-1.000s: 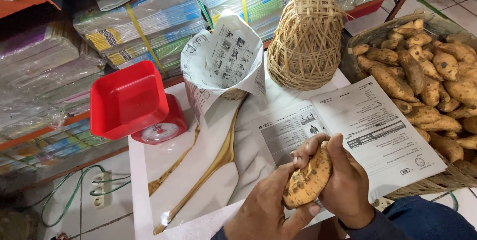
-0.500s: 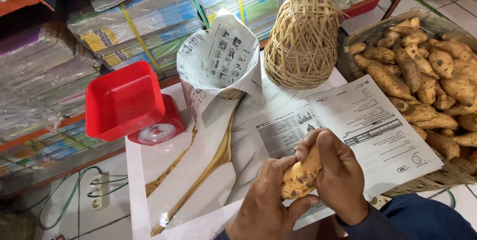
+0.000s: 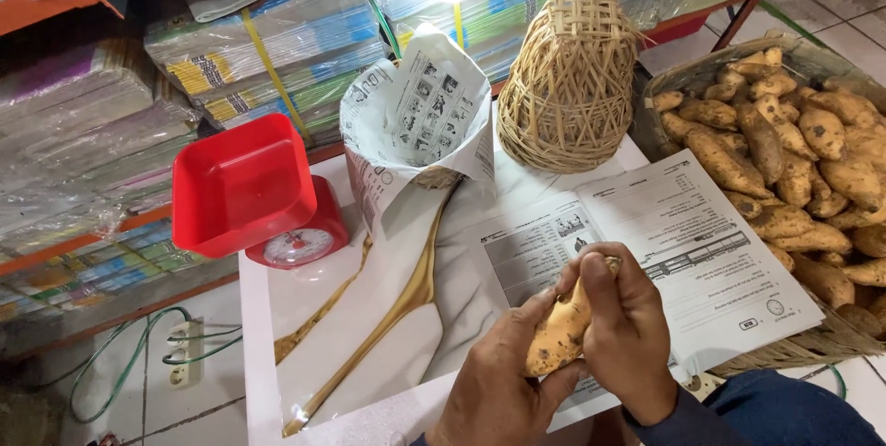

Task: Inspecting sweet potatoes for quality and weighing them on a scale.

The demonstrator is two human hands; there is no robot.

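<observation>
Red plastic forms the scale (image 3: 263,197) at about 9 o'clock on the white surface (image 3: 369,317), its square pan tilted above a round dial. Behind it, at 10 to 11 o'clock, shelves hold wrapped stacks of books (image 3: 258,49), and a white power strip (image 3: 185,363) with a green cable lies on the floor at 8 o'clock. A newspaper cone (image 3: 415,123) stands at 12 o'clock, with an upturned woven basket (image 3: 572,86) just to its right. A printed paper sheet (image 3: 683,243) lies flat at centre right.

Both hands close around one sweet potato (image 3: 558,335) at about 5 o'clock, above the near edge of the surface. The left hand (image 3: 498,391) cups its lower end from below; the right hand (image 3: 628,326) wraps its upper part, fingers curled over the top. Its long axis runs from 7 o'clock up to 1 o'clock, the upper tip hidden under the right fingers.

At 2 to 3 o'clock a wide woven tray (image 3: 803,344) carries a heap of sweet potatoes (image 3: 794,160), cut off by the frame's right edge. A bright lamp glare at 12 o'clock washes out what lies behind it.
</observation>
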